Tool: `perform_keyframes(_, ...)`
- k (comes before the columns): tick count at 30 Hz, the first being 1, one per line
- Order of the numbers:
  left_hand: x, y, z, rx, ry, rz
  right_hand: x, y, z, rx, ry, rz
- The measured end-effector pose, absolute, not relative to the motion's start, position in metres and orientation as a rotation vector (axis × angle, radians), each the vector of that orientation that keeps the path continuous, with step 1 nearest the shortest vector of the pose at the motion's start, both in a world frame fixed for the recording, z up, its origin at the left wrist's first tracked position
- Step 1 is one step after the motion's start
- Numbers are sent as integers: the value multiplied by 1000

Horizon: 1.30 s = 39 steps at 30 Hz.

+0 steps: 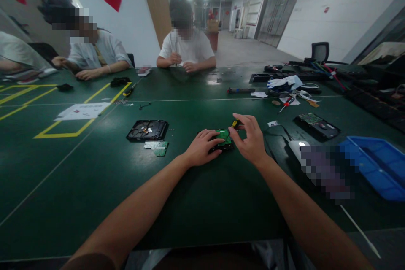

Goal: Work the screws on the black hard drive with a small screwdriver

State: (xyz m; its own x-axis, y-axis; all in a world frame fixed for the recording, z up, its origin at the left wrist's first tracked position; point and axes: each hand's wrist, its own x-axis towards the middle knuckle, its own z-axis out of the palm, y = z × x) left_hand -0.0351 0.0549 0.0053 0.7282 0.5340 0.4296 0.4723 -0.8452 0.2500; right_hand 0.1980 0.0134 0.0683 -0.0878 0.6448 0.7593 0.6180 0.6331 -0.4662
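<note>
My left hand [202,147] lies over a hard drive with a green circuit board [225,135] facing up. Its fingers reach across the drive and the thumb is at the near edge, gripping it against the table. Between the thumb and fingers of my right hand [251,139] is a small screwdriver with a yellow and black handle [234,123], pointing down toward the board. The screwdriver's tip is too small to make out. Left of my hands sits another hard drive [148,130], with a loose circuit board [157,147] just in front of it.
To the right are another hard drive [317,125], a blue tray [379,168] and a white device with a cable [297,147]. A red screwdriver [287,103] lies farther back near gloves [284,82]. Paper [82,111] lies at left. Several people sit across the green table [190,211].
</note>
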Motion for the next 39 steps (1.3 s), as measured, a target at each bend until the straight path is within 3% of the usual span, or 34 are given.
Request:
perform_keyframes(18, -34, 55, 3, 2784, 852, 767, 199, 14, 65, -1000, -1851, 109)
perform_keyframes(39, -34, 57, -1, 2773, 840, 797, 195, 14, 69, -1056, -1799, -20)
